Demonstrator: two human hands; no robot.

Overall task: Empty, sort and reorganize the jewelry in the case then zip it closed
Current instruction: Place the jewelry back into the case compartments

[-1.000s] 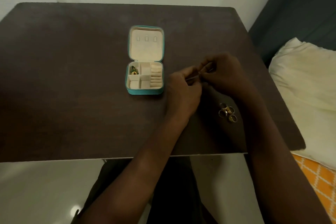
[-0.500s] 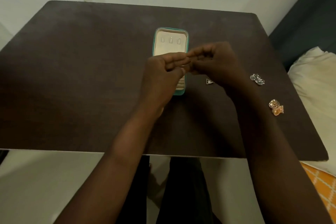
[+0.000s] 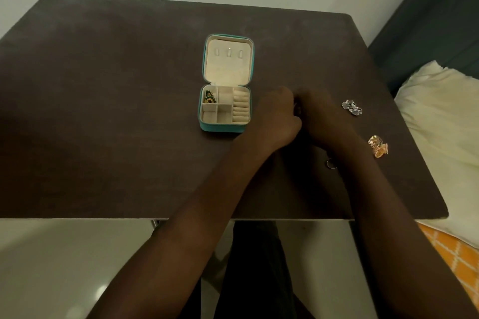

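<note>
case (image 3: 225,109): lying open at table (image 3: 103,111) centre, green-gold piece (image 3: 209,97) sitting in its 11 o'clock compartment
left hand (image 3: 274,118): fingers curling, grip unclear
right hand (image 3: 320,114): touching the left, grip unclear
silver earrings (image 3: 351,107): lying at 3 o'clock
gold earrings (image 3: 378,146): lying at 4 o'clock

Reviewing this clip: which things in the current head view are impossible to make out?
- What the left hand and right hand hold between them: their backs hide the fingers.
- Ring beside the right wrist: partly covered by the arm.
- Green and gold piece in the jewelry case: too small to identify.
- Silver cluster and gold cluster: too small to count pieces.
</note>
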